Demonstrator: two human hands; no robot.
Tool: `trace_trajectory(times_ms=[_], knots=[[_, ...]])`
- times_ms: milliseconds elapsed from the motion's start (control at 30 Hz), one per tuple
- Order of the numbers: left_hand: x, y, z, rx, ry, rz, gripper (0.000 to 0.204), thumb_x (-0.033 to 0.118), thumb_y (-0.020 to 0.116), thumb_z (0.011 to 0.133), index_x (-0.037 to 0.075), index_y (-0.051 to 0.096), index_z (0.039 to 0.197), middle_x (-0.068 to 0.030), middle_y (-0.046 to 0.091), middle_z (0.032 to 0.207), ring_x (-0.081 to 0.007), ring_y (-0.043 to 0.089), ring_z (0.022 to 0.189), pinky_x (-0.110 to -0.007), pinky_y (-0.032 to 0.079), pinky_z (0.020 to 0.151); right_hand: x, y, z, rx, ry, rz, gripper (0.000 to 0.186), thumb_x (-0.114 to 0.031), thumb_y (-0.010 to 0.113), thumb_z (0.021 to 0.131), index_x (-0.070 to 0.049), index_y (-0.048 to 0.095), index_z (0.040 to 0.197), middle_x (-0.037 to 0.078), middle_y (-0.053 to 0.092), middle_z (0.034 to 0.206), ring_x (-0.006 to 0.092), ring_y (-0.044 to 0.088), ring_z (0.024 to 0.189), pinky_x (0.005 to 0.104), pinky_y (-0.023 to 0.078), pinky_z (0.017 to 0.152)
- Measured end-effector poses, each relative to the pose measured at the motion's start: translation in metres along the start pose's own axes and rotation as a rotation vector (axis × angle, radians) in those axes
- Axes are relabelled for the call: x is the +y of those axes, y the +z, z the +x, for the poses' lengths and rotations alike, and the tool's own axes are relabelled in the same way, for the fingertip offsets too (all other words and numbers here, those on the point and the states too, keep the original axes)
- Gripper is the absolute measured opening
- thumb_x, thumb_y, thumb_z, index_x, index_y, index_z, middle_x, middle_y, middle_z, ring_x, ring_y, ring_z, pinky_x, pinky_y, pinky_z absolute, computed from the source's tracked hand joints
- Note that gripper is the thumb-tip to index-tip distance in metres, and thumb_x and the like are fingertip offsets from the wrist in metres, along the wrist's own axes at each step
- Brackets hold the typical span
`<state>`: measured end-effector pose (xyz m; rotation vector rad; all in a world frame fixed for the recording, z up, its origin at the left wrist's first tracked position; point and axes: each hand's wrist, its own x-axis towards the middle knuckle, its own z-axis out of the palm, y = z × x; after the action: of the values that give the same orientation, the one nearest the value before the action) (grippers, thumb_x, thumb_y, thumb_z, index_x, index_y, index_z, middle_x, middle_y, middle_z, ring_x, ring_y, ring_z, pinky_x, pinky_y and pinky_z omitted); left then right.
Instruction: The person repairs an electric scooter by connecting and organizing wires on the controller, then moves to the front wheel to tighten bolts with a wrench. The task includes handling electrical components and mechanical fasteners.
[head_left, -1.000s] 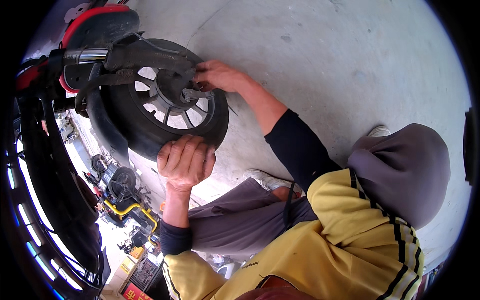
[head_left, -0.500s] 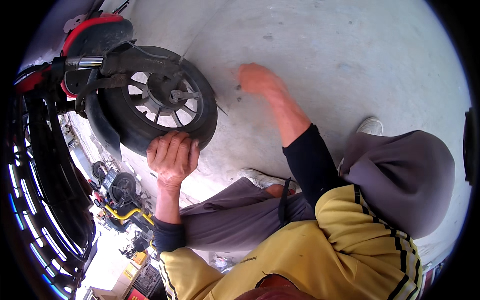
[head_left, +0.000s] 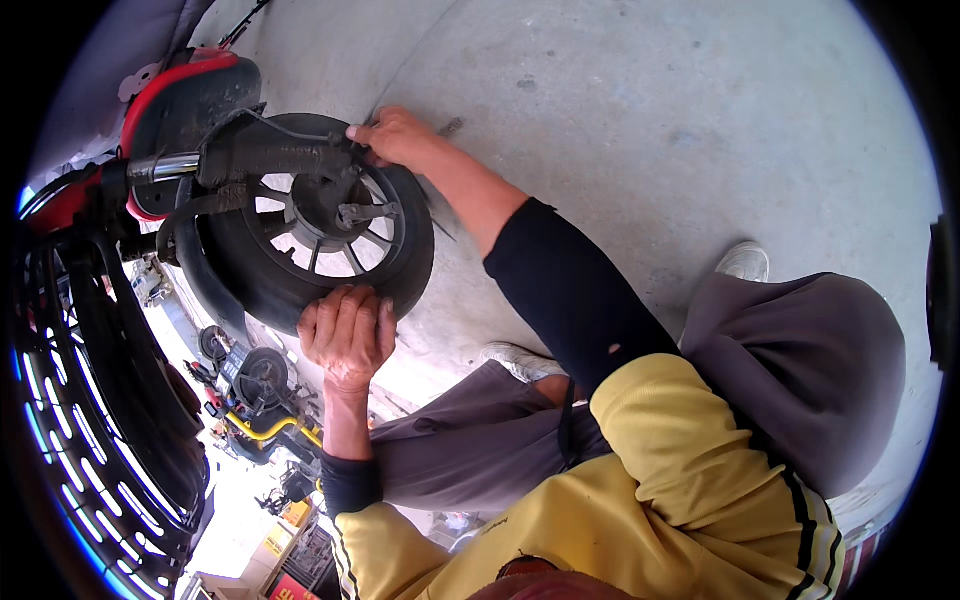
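Note:
A black-tyred scooter wheel (head_left: 335, 215) with pale-looking gaps between its spokes sits in a fork, left of the middle. My left hand (head_left: 347, 335) is wrapped over the tyre's near edge, fingers closed on the rubber. At the wheel's far right side, my right hand (head_left: 398, 138) is closed beside the lower end of the fork leg (head_left: 255, 150), where a thin cable also ends. Its thumb points left and its other fingers curl at the tyre's edge; what they hold is hidden. An axle nut and small bracket (head_left: 365, 212) show at the hub.
A red and black front fender (head_left: 185, 110) stands beyond the fork. Black slatted bodywork (head_left: 110, 420) fills the left side. Another scooter with a yellow frame (head_left: 265, 430) stands farther off at lower left. Grey concrete floor (head_left: 650, 130) spreads to the right.
My right hand has swung left from over the floor to the wheel's far edge by the fork end. My left hand stays on the tyre, and the view has shifted slightly.

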<state>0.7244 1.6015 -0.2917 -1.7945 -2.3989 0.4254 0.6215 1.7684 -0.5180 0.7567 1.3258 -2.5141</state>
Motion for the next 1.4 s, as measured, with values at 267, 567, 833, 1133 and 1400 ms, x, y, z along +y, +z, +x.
trace_trajectory(times_ms=[267, 567, 833, 1133, 1400], knots=[[-0.004, 0.011, -0.002, -0.008, 0.013, 0.068, 0.007, 0.021, 0.072, 0.090, 0.017, 0.072, 0.085, 0.0055, 0.075, 0.093, -0.0136, 0.072, 0.093, -0.034, 0.044, 0.089, -0.047, -0.003, 0.105, 0.515, -0.327, 0.334, 0.020, -0.016, 0.082, 0.083, 0.002, 0.075, 0.087, 0.024, 0.076, 0.087, 0.0383, 0.076, 0.085, 0.0442, 0.059, 0.078], [-0.002, 0.006, -0.003, -0.027, 0.004, 0.097, 0.007, 0.023, 0.070, 0.090, 0.017, 0.070, 0.087, 0.0051, 0.075, 0.093, -0.0153, 0.071, 0.095, -0.037, 0.044, 0.089, -0.099, -0.115, 0.107, 1.049, -0.484, 0.087, 0.033, -0.020, 0.048, 0.113, 0.007, 0.064, 0.103, 0.014, 0.075, 0.096, 0.0165, 0.070, 0.080, 0.0303, 0.056, 0.071], [-0.004, 0.008, 0.002, 0.039, 0.017, 0.027, 0.004, 0.019, 0.073, 0.087, 0.016, 0.070, 0.086, 0.0042, 0.074, 0.095, -0.0164, 0.071, 0.094, -0.037, 0.046, 0.091, -0.130, -0.134, 0.071, 0.276, -0.447, 0.568, 0.027, -0.022, 0.056, 0.110, 0.005, 0.053, 0.109, 0.018, 0.074, 0.087, 0.0266, 0.073, 0.069, 0.0369, 0.061, 0.057], [-0.004, 0.000, 0.009, 0.122, 0.032, -0.045, 0.010, 0.016, 0.075, 0.083, 0.009, 0.068, 0.086, -0.0028, 0.070, 0.093, -0.0212, 0.068, 0.093, -0.040, 0.046, 0.088, -0.081, -0.049, 0.047, 0.113, -0.314, 0.663, 0.022, -0.010, 0.062, 0.106, 0.011, 0.059, 0.113, 0.025, 0.073, 0.101, 0.0355, 0.077, 0.094, 0.0439, 0.067, 0.078], [-0.005, -0.005, 0.004, 0.187, 0.081, -0.122, 0.012, 0.017, 0.075, 0.082, 0.009, 0.066, 0.082, -0.0038, 0.067, 0.088, -0.0232, 0.066, 0.094, -0.041, 0.046, 0.089, -0.139, -0.054, 0.097, 0.250, -0.490, 0.351, 0.019, -0.007, 0.062, 0.104, 0.012, 0.057, 0.105, 0.022, 0.072, 0.082, 0.0302, 0.075, 0.066, 0.0380, 0.062, 0.056]])
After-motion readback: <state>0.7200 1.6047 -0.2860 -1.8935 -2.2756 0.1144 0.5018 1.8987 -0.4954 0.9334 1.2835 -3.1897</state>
